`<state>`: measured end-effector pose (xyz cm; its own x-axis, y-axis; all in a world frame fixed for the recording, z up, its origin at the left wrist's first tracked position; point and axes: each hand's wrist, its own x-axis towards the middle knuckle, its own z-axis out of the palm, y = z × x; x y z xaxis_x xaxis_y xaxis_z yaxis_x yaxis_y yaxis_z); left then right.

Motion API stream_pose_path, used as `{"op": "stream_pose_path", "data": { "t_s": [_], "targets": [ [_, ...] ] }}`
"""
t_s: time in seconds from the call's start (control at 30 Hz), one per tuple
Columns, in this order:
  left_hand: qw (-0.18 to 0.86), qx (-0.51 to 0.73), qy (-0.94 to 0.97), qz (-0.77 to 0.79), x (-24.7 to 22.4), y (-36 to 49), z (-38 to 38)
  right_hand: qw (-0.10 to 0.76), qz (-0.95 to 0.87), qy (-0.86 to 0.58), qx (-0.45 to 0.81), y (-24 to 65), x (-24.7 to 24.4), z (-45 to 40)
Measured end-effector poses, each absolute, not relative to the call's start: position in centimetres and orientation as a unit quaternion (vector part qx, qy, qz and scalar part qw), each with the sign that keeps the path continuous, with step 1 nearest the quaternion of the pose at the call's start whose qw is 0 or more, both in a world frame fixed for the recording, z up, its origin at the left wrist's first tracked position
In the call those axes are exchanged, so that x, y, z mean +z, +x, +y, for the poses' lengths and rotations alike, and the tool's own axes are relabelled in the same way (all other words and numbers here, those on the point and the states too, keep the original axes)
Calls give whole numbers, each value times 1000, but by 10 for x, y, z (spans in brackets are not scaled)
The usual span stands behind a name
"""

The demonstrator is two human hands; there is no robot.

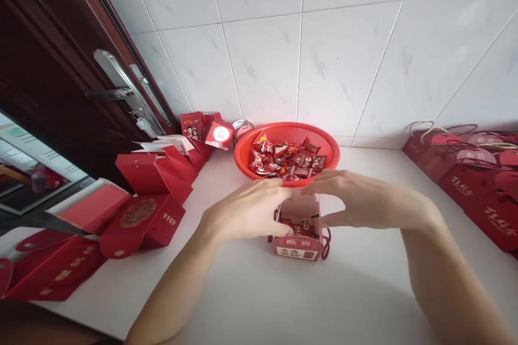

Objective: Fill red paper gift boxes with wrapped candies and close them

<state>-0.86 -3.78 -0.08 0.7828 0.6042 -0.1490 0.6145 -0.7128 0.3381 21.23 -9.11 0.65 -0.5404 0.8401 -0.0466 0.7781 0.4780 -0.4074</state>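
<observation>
A small red candy box (297, 253) with its top open stands on the white counter, with a dark red cord at either side. Red packets (297, 225) lie inside it. At its left, my left hand (249, 207) curves over the box, thumb by the front rim and fingers towards the back edge. My right hand (360, 199) arches over the right side, its thumb near the right wall and its fingertips by the back edge. Both thumbs are spread from the fingers. Just behind the hands is a red plastic basket (334, 153) holding many wrapped candies (287, 159).
Several red boxes (149, 218) with raised flaps line the counter's left side. Smaller red boxes (218, 135) sit by the tiled wall (259, 59). Red gift boxes (477, 199) with cord handles stand in rows at right. A dark door (52, 54) is at left.
</observation>
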Motion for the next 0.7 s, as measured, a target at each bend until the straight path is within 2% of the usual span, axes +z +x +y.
{"op": "stream_pose_path", "data": {
  "t_s": [0.3,0.5,0.7],
  "targets": [
    [260,-11,926,273,-9,2,-35,50,-819,-558,125,187,-10,-80],
    [293,-43,916,270,-9,5,-33,3,-790,-600,121,195,-11,-75],
    [315,-33,915,251,-9,1,-28,-8,-779,-617,114,195,-12,-76]
  ]
}}
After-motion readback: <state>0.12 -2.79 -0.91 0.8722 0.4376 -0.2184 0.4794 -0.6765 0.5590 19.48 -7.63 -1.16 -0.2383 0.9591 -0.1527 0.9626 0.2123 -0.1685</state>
